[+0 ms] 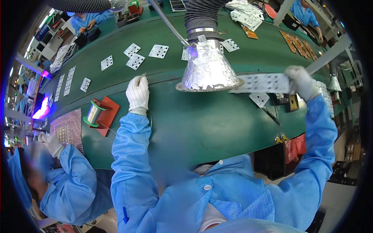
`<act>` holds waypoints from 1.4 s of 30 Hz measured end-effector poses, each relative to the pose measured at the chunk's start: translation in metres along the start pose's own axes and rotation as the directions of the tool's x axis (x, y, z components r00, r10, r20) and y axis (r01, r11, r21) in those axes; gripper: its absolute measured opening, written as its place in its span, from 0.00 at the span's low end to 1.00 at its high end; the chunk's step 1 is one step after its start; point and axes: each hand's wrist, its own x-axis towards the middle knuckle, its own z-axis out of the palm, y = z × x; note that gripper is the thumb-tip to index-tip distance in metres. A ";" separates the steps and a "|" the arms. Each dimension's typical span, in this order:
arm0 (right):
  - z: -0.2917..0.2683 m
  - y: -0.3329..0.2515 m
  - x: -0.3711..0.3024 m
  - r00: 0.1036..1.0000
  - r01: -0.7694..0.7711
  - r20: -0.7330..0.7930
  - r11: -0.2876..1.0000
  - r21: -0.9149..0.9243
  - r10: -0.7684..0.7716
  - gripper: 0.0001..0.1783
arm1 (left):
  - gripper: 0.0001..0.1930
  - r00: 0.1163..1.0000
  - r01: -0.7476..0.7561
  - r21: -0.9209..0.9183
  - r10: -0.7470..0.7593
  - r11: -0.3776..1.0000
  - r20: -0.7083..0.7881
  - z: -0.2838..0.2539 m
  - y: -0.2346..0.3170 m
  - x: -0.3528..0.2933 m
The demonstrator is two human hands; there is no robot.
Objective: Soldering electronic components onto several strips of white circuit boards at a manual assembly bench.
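Blue work coat point(237, 190): worn, nearest, with both sleeves extended over a green bench point(206, 132).

Right hand point(302, 83): gloved, closed around the right end of a panel strip point(266, 83); the strip is pale, dark-spotted, blurred, and is held level beside the hood's rim.

Left hand point(138, 94): gloved, fingers curled in; whether anything is gripped cannot be told.

Foil-wrapped hood point(210, 70): hung between the hands.

Wire spool point(94, 114): green-flanged, mounted on a red stand point(110, 116), left of the left hand.

Single board point(259, 99): laid on the right, near a dark slim tool point(271, 116).

Progress, as judged: one strip is in hand; several loose boards point(159, 51) and two long strips point(69, 81) are spread at far left, apparently separate pieces. Which are finished and how many remain cannot be told.
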 end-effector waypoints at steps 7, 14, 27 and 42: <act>0.067 -0.001 0.020 0.926 -0.022 0.350 0.948 -0.319 0.139 0.21 | 0.13 0.952 -0.118 0.069 0.093 0.991 0.290 -0.025 0.049 -0.072; 0.045 0.050 0.241 0.927 -0.212 -0.360 0.639 -0.739 -0.108 0.26 | 0.30 0.765 -0.343 0.360 0.036 0.868 0.642 -0.033 0.113 -0.132; 0.049 0.084 0.335 0.903 -0.203 -0.355 0.485 -0.850 -0.243 0.15 | 0.27 0.829 -0.404 0.265 0.228 0.876 0.512 -0.027 0.100 -0.112; -0.100 0.018 0.091 0.701 0.115 -0.360 0.596 -0.795 -0.615 0.19 | 0.19 0.804 -0.431 0.350 0.178 0.831 0.568 -0.049 0.130 -0.130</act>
